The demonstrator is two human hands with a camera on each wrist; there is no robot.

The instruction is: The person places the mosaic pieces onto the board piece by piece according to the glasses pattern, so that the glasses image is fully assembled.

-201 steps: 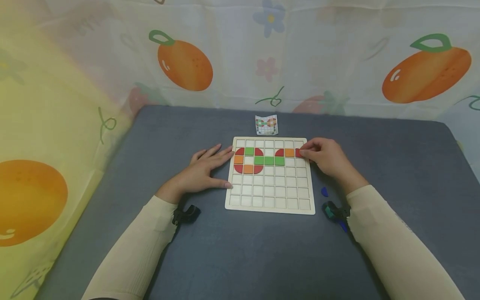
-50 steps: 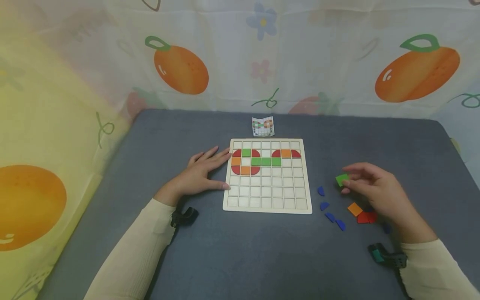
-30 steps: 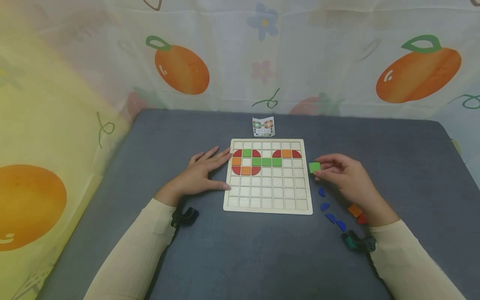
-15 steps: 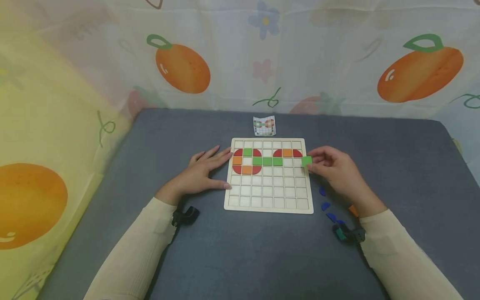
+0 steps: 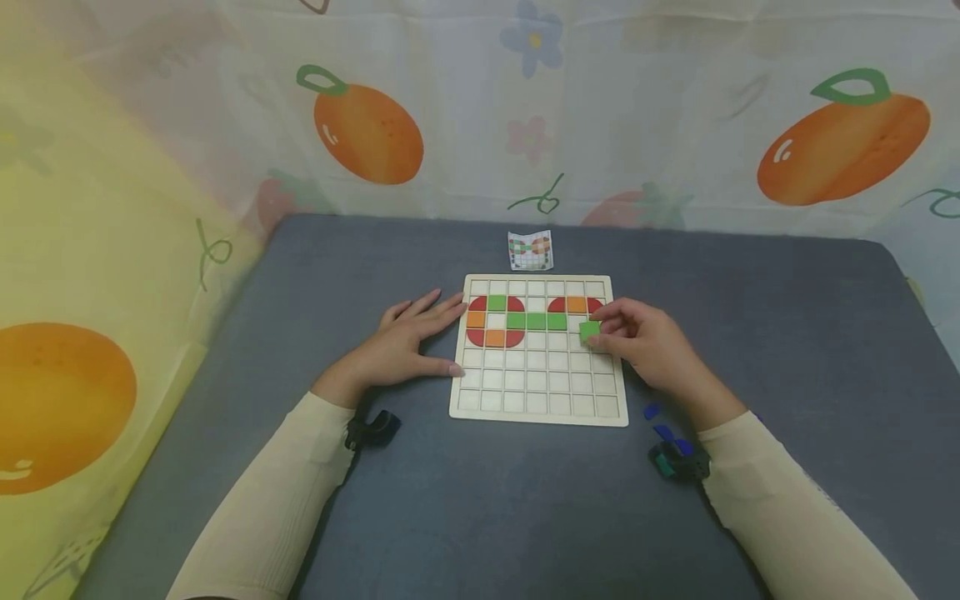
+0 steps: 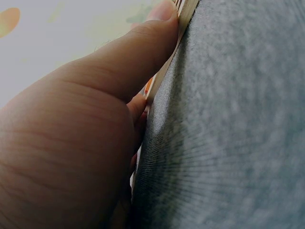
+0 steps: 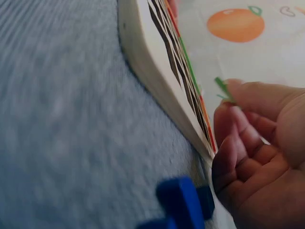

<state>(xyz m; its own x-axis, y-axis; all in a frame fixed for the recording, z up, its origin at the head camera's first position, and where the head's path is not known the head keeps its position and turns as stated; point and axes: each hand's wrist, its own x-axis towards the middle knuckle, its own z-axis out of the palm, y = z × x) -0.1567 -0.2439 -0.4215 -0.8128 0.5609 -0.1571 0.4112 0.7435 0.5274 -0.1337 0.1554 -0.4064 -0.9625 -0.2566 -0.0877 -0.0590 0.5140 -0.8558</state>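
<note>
Since half a second ago, the green tile (image 5: 589, 333) has travelled from the right edge of the board (image 5: 537, 367) inward, and the right hand (image 5: 651, 342) has come along with it. From where I stand, that hand pinches the tile between thumb and fingertips, over the right-hand part of the grid, just below the row with the right-hand red corners. Seen from the right wrist, the tile is held up clear of the board, tilted and almost edge-on.

The left hand (image 5: 401, 346) hasn't shifted: its fingers are spread and grasp nothing, with a fingertip and the thumb touching the board's left edge.

On the grid, the left cluster has red corner pieces (image 5: 514, 338) at its four corners, with green and orange squares between them and a bare cell in the middle. A row of green squares (image 5: 536, 321) runs from it toward the right side, where two more red corners sit either side of an orange square (image 5: 576, 305).

Just beyond the board's far edge lies a small patterned card (image 5: 530, 250). Blue pieces (image 5: 663, 432) lie on the grey surface (image 5: 480, 500) near the board's right side, partly behind the right wrist's camera (image 5: 678, 460). Behind it all hangs a pale cloth (image 5: 465, 100) printed with oranges.
</note>
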